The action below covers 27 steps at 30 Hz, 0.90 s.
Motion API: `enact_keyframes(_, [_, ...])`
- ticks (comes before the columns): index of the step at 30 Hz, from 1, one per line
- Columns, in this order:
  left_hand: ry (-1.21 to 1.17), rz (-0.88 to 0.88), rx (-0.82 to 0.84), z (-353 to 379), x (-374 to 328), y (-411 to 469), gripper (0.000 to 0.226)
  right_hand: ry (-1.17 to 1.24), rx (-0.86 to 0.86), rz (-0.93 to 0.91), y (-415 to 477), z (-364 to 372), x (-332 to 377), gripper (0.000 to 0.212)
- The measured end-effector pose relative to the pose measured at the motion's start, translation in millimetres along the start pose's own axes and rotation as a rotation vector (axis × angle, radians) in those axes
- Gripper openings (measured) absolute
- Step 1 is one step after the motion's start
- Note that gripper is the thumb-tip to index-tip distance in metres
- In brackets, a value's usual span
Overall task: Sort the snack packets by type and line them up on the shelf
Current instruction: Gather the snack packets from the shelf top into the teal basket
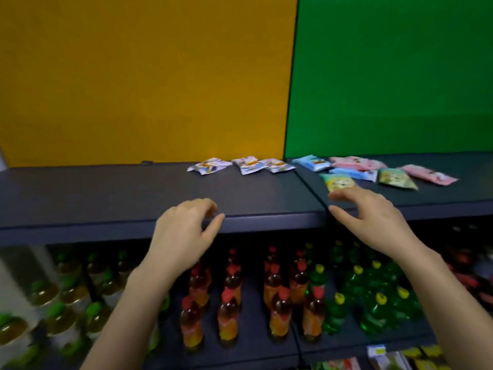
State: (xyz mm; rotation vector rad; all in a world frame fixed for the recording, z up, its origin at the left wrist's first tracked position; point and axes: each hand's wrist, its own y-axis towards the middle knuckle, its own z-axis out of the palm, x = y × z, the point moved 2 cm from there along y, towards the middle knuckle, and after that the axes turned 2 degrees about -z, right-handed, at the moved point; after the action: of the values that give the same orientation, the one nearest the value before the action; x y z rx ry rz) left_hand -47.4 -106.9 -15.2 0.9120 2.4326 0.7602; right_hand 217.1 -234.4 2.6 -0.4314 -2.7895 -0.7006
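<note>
Right hand (pixel 373 217) spread, empty; green packet (pixel 338 182) just beyond its fingertips (pixel 333 196). Left hand (pixel 184 231) loosely curled, empty. Pinching the near edge should lift cleanly.

Dark grey top shelf (pixel 106 193), two sections meeting at a seam (pixel 310 182). Left section: three white packets (pixel 209 166) lie flat in a rough row near the back edge. Right section: blue packets (pixel 312 162), pink packets (pixel 429 175) and green packets (pixel 397 178) lie flat, mixed together, some touching.

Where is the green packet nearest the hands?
Head view: the green packet lies on the top shelf, right of centre, just beyond the right hand.
</note>
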Motion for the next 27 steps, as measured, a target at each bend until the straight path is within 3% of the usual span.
enact_keyframes(3, [-0.026, 0.031, 0.028, 43.8, -30.0, 41.5, 0.025, -0.028, -0.004, 0.075, 34.3, 0.6, -46.9, 0.03])
enact_keyframes(7, [-0.027, 0.031, 0.061, 87.2, -51.5, 92.1, 0.026, -0.142, 0.12, 0.17, 86.8, 13.7, -93.2, 0.053])
enact_keyframes(14, [0.061, -0.027, 0.189, 121.6, -44.8, 146.0, 0.03, -0.231, 0.258, 0.349, 150.7, 53.5, -108.0, 0.083])
enact_keyframes(20, [0.199, -0.113, 0.328, 122.7, -15.3, 174.1, 0.031, -0.037, 0.449, 0.32, 178.9, 67.9, -85.8, 0.063])
enact_keyframes(24, [0.18, -0.231, 0.434, 136.3, 9.1, 204.1, 0.036, 0.031, 0.385, 0.248, 193.3, 72.6, -74.4, 0.061])
enact_keyframes(27, [0.046, -0.375, 0.524, 155.8, 18.5, 226.1, 0.056, 0.117, 0.305, 0.21, 204.9, 74.3, -74.3, 0.055])
